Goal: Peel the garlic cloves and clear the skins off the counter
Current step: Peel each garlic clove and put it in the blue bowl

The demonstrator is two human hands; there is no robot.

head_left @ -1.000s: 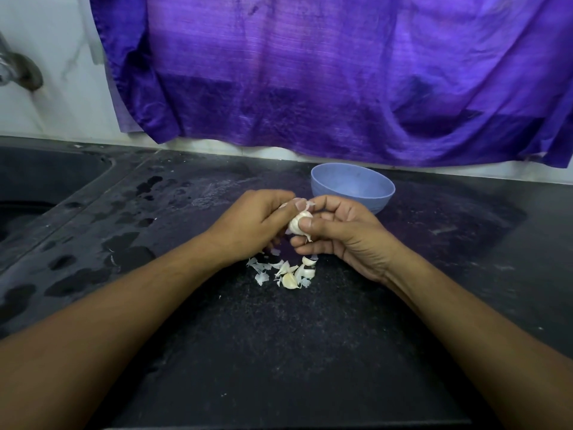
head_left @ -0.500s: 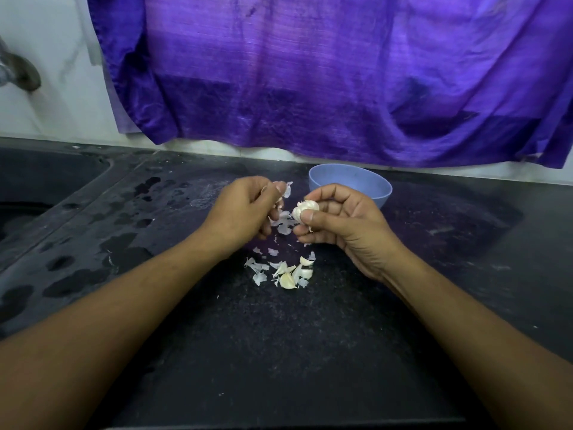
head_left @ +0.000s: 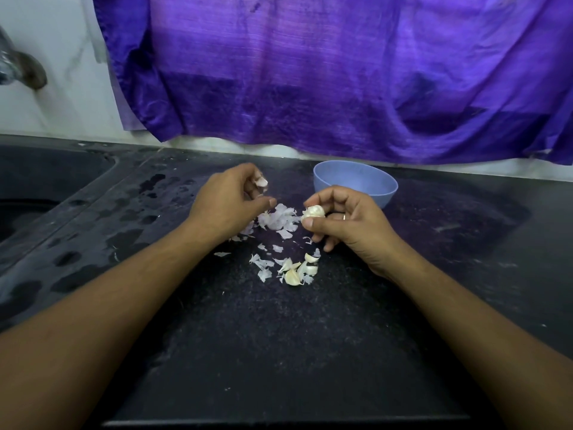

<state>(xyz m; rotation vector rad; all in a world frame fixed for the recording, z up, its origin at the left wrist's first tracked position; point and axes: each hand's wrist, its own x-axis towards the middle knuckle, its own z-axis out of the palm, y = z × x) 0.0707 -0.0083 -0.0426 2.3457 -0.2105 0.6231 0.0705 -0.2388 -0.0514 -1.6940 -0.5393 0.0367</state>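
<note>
On the black speckled stone counter [head_left: 279, 352], the round blue plastic bowl [head_left: 356, 185] stands back right of centre, below the hanging purple woven cloth [head_left: 341, 72]. Just before it the right hand [head_left: 348, 226] pinches a pale garlic bulb piece [head_left: 313, 211], and to its left the left hand [head_left: 226, 206] pinches a pale garlic scrap [head_left: 261, 182], white papery skins [head_left: 279, 219] lying between them. Pale loose garlic cloves [head_left: 296, 270] lie nearer the person.

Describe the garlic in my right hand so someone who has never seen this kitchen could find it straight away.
Below the purple cloth, a blue bowl stands on the dark counter, with the right hand just in front of it. The garlic is the whitish lump pinched in its fingertips, held up off the counter, whereas the other cloves and skins lie loose on it.
</note>
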